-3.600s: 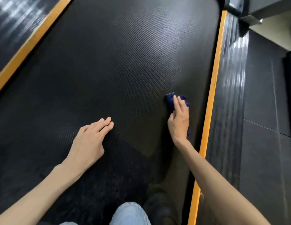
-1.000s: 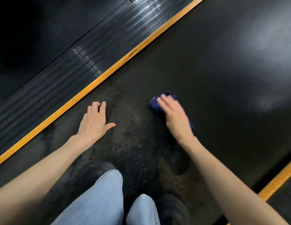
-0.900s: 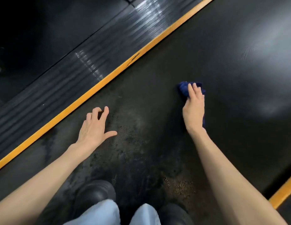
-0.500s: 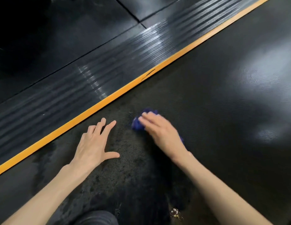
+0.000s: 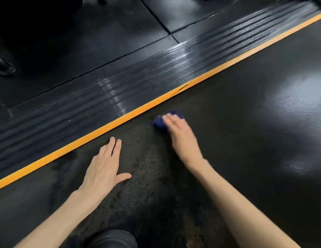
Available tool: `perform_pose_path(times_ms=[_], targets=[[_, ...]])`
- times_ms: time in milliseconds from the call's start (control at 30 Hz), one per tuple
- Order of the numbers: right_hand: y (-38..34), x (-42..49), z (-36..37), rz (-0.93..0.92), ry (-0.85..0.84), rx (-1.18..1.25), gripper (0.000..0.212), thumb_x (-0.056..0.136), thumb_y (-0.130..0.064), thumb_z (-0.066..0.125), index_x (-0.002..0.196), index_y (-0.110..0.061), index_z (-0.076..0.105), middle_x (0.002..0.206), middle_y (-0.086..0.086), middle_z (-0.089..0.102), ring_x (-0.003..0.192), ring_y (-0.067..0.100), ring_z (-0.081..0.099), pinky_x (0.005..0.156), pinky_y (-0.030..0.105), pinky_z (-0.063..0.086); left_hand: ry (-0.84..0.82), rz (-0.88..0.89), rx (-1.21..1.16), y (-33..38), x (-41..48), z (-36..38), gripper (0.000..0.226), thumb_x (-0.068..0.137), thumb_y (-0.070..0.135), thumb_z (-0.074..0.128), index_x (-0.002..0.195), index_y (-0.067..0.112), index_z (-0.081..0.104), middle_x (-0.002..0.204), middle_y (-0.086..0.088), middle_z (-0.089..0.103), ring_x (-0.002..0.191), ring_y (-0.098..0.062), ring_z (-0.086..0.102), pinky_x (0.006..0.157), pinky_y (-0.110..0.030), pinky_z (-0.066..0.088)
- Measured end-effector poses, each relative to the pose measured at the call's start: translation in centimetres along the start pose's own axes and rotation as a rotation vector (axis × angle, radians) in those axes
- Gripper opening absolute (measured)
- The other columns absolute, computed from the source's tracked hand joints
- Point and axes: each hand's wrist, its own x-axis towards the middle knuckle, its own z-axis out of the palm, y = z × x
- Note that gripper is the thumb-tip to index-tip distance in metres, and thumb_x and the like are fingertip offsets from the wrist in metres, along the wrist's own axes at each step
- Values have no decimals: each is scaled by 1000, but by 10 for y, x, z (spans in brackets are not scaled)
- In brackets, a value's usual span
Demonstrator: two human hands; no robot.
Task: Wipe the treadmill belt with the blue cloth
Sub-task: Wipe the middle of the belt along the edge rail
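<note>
We start at our right hand [image 5: 181, 138]: it lies on top of the blue cloth [image 5: 158, 122], fingers stretched out straight and pressing it down rather than curling round it. The hand is a little blurred, so we cannot make out the thumb. The cloth is bunched into a small wad that pokes out ahead of the fingertips and to their left. It sits on the treadmill belt [image 5: 245, 140], close to the belt's left edge and just short of the orange stripe [image 5: 102, 128]. Over to our left hand [image 5: 104, 169]: flat on the belt too, palm down, fingers straight and close together, thumb splayed out to the right, holding nothing. It rests nearer to us than the cloth and apart from it, its fingertips near the stripe. Around and between the two hands the belt's dotted texture looks mottled with darker blotches, while farther right it catches a pale glare. Beyond the stripe runs the ribbed side rail [image 5: 138, 83], glossy and slanting across the view, and past that lie dark floor mats [image 5: 84, 42] with seams between them. At the bottom edge, between our forearms, there is a dark rounded shape [image 5: 111, 238], and we cannot tell whether it is a shoe or a knee.
</note>
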Motion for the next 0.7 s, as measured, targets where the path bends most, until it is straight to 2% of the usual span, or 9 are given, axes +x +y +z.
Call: perform_pose_path(times_ms=[100,167,200,267,367,467,567,633,700], targets=[[61,24,-34,528,241,-104,48,84,-1,39,132,0,47,134,19,49,123,37,44,105,44,26,-12,21,11,-1,4,-1,107,78,62,55,147,13,-10,156,-8,-7,142,-23,10,109,-31,29],[41,34,-31,657,264,-88,49,84,4,41,132,-1,45,135,18,46,126,36,40,106,41,25,-7,20,7,-1,4,-2,107,77,62,56,148,13,-6,157,-8,-4,141,-24,12,108,-31,30],[17,35,-25,603,238,-72,46,81,5,42,126,-3,49,129,17,50,121,36,44,101,41,29,-1,17,-6,-1,4,-2,107,76,62,57,148,13,-5,157,-8,-3,141,-23,12,108,-31,30],[-40,17,3,335,105,-18,46,76,5,45,119,-8,54,122,13,55,115,35,49,98,41,36,22,19,-26,-3,3,-1,107,76,62,58,149,14,-3,157,-6,-2,141,-22,13,107,-31,31],[-104,-36,36,-83,-147,72,63,73,-1,57,135,-6,47,139,13,48,131,29,42,114,42,22,53,18,-97,-8,-1,4,104,75,58,63,149,15,5,157,-3,2,141,-20,14,108,-31,29],[-71,-40,19,-231,-156,41,55,79,-7,41,133,-9,51,136,10,52,126,26,48,111,34,25,70,22,-128,-9,-3,4,106,73,59,64,149,17,2,157,-1,2,141,-19,14,108,-32,29],[10,-5,-16,87,40,-50,56,80,-6,29,133,-7,49,135,15,50,123,33,47,111,34,24,57,23,-111,-10,0,3,108,72,62,61,149,20,-2,157,1,0,141,-20,14,108,-34,29],[57,18,-38,389,109,-81,58,83,4,35,140,-5,39,144,16,40,134,32,34,115,37,18,32,-4,-122,-10,1,3,109,71,64,62,149,23,-1,157,2,-1,139,-22,15,108,-36,29],[61,36,-42,588,163,-70,57,82,6,39,139,-3,39,144,16,39,134,33,33,113,38,19,23,-29,-140,-11,3,3,109,69,64,63,149,25,0,157,4,-1,138,-22,17,108,-37,29]])
